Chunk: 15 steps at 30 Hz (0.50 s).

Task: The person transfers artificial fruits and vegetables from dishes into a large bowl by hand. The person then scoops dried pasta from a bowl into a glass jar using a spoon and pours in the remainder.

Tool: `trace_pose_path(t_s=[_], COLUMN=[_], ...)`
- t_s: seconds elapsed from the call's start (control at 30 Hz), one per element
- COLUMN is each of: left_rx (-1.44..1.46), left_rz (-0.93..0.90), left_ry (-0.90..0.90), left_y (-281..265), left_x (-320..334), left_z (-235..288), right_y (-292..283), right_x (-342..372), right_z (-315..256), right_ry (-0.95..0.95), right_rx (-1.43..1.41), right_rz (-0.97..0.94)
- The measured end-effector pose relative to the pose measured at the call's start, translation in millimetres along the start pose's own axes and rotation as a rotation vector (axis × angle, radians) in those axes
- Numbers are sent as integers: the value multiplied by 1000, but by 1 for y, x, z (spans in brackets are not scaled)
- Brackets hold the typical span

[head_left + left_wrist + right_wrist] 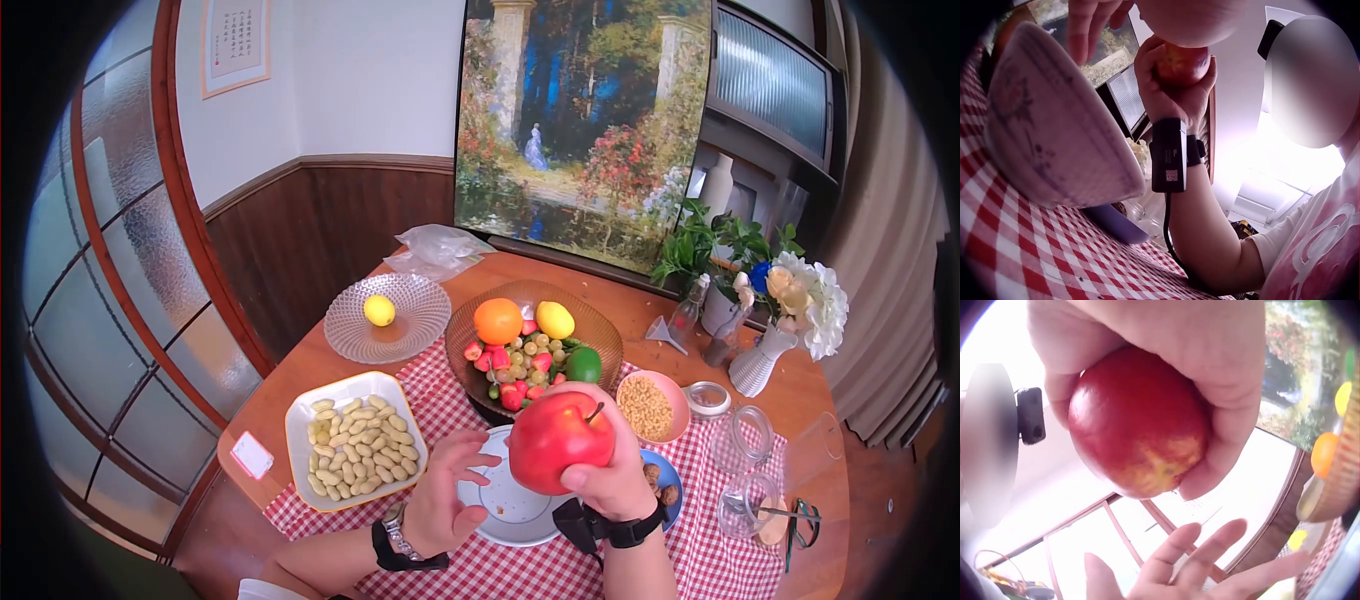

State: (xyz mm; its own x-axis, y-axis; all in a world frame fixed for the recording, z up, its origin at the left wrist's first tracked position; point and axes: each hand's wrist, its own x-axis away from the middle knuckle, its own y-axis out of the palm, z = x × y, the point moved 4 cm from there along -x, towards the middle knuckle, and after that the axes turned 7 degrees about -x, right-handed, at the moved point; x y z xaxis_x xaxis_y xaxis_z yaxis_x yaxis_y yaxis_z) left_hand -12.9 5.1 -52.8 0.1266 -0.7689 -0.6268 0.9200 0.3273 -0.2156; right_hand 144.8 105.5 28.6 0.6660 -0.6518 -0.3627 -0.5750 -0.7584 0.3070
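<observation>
My right hand (pixel 620 480) grips a red apple (pixel 550 445) above a white bowl (pixel 530 520), its thumb across the front of the fruit. The apple's stem points up and to the right in the head view. In the right wrist view the fingers wrap round the apple (pixel 1141 425), with yellow streaks on its lower end. My left hand (pixel 448 495) holds nothing; its fingers are spread beside the bowl's left rim, apart from the apple. In the left wrist view the bowl (pixel 1054 125) shows a faint flower pattern on its outer wall.
Behind the bowl stands a brown glass fruit bowl (pixel 470 325) with an orange, lemon, grapes and strawberries. Peanuts fill a white dish (pixel 295 425) at left. A pink bowl (pixel 680 390), blue plate (pixel 672 505), glass jars (pixel 745 440), scissors (pixel 800 520) and vase (pixel 760 365) stand right.
</observation>
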Motion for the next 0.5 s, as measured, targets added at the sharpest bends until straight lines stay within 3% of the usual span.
trace_pose_path(t_s=[0.07, 0.13, 0.2, 0.5], left_rx=[-22, -76, -87, -156], left_rz=[-22, -22, -35, -87], left_ry=[22, 48, 56, 76], left_y=[1, 1, 1, 0], left_x=[0, 0, 1, -3], left_z=[0, 0, -1, 6], right_y=[3, -2, 1, 4], right_x=[1, 1, 3, 3], right_z=[9, 20, 25, 19], right_ry=[84, 60, 158, 167], right_rx=[-319, -355, -520, -560], right_rz=[131, 129, 58, 18])
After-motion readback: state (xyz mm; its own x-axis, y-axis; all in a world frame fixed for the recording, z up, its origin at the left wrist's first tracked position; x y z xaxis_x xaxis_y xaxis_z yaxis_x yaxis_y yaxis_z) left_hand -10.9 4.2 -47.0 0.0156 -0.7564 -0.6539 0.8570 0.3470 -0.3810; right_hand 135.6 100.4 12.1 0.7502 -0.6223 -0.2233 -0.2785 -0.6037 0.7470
